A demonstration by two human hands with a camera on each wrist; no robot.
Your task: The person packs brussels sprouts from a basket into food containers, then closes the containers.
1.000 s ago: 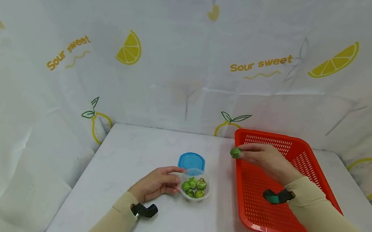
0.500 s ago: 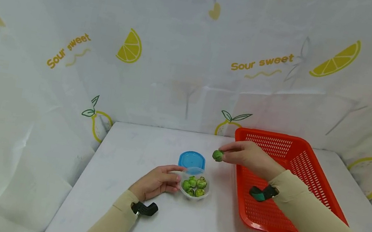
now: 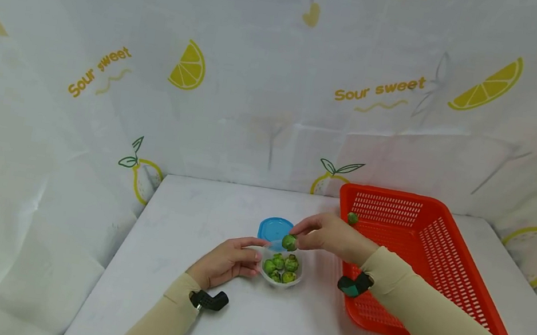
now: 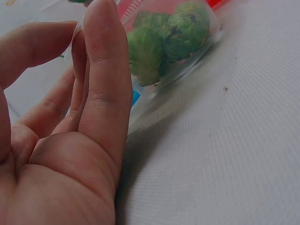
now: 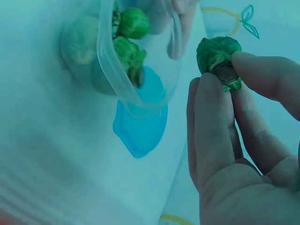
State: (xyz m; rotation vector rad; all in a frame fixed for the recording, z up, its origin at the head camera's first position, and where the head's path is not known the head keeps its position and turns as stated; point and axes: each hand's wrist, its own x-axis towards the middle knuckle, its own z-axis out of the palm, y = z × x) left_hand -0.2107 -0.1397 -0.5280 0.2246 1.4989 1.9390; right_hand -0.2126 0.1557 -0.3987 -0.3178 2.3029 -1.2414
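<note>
My left hand (image 3: 228, 263) holds the left side of a small clear plastic container (image 3: 294, 280), its thumb and fingers at the rim. Several Brussels sprouts (image 3: 291, 262) lie inside it; the left wrist view shows some sprouts (image 4: 186, 30) through the clear wall. Just above the container's far edge, my right hand (image 3: 333, 236) pinches one more Brussels sprout (image 3: 289, 243) between thumb and fingertips. The right wrist view shows this held sprout (image 5: 216, 54) apart from the container (image 5: 105, 51), its cut stem end facing the fingers.
A blue lid (image 3: 274, 228) lies on the white table (image 3: 229, 324) behind the container. To the right stands a red slotted basket (image 3: 462, 266), partly under the right forearm, with a Brussels sprout (image 3: 352, 219) at its far left corner. A lemon-print cloth (image 3: 261, 74) hangs behind.
My right hand has carried the sprout leftward from the red basket's edge to above the container. My left hand has stayed at the container. The sprout in the basket's corner has come into view.
</note>
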